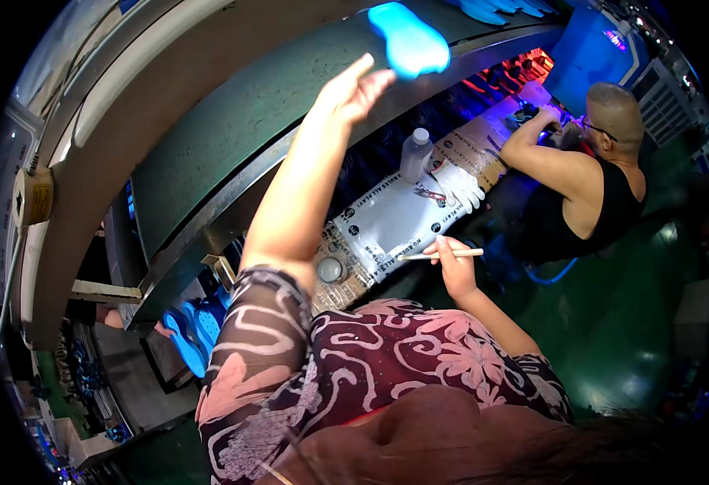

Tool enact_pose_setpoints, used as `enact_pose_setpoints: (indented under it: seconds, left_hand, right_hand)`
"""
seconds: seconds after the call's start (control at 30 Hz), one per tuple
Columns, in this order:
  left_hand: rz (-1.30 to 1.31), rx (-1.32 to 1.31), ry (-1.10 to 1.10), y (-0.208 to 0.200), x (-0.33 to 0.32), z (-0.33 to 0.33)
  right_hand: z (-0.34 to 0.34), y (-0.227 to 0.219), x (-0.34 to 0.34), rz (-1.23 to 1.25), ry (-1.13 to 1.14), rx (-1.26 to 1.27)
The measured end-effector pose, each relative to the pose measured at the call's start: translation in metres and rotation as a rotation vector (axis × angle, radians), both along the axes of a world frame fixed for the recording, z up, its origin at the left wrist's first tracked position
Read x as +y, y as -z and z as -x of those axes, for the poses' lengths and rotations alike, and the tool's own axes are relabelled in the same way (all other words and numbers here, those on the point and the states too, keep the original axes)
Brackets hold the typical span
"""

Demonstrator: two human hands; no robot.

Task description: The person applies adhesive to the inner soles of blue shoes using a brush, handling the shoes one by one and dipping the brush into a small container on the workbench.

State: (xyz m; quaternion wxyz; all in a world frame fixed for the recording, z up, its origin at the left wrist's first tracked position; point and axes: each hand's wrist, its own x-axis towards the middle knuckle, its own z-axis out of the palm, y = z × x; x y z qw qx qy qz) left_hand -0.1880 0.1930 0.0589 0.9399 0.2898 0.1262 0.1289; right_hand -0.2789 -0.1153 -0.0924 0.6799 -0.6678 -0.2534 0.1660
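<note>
A bright blue insole (411, 42), blurred at its edges, lies over the dark green conveyor surface at the top. My left hand (353, 90) reaches up to it with thumb and fingers apart. One fingertip meets or nearly meets the insole's lower edge; I cannot tell which. My right hand (455, 268) is closed round a slim pale-handled brush (469, 253), its tip pointing left over the covered bench. On that bench stand a small round tin (330, 271) and a translucent bottle with a white cap (416, 155). White gloves (458, 187) lie beside a small red-handled tool (430, 196).
The conveyor's metal edge (282, 144) runs between me and its green belt (233, 121). Several blue insoles (201, 327) stand at the lower left. To the right a co-worker (589, 174) in a black top handles a dark item. More blue pieces (500, 10) lie at the top.
</note>
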Motion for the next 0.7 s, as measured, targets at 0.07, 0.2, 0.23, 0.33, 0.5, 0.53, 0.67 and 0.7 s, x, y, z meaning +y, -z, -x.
enact_pose_setpoints:
  seconds: [0.07, 0.2, 0.23, 0.33, 0.5, 0.53, 0.67, 0.7]
  left_hand:
    - [0.065, -0.044, -0.167, 0.003, 0.004, -0.04]
    - [-0.223, -0.133, -0.117, 0.022, -0.047, 0.019]
    - [-0.322, -0.127, -0.086, 0.029, -0.05, 0.053]
    - [-0.626, 0.052, -0.029, 0.088, -0.041, 0.157]
    - [-0.777, 0.693, -0.419, 0.211, -0.039, 0.371]
    - [-0.974, 0.791, -0.612, 0.238, -0.048, 0.417]
    - [-1.344, 1.301, -0.924, 0.246, -0.102, 0.513]
    - [-1.448, 1.313, -1.01, 0.26, -0.107, 0.537]
  right_hand:
    - [-0.002, 0.001, -0.002, 0.002, 0.025, 0.025]
    - [-0.002, 0.014, -0.007, 0.007, 0.046, 0.054]
    - [-0.002, 0.016, -0.007, 0.008, 0.034, 0.057]
    - [-0.004, 0.022, -0.006, -0.006, 0.01, 0.104]
    - [-0.007, 0.028, 0.003, 0.071, -0.091, 0.041]
    - [-0.007, 0.03, 0.007, 0.07, -0.112, 0.038]
    - [-0.006, 0.048, 0.019, 0.118, -0.182, 0.08]
    - [-0.003, 0.043, 0.025, 0.158, -0.214, 0.074]
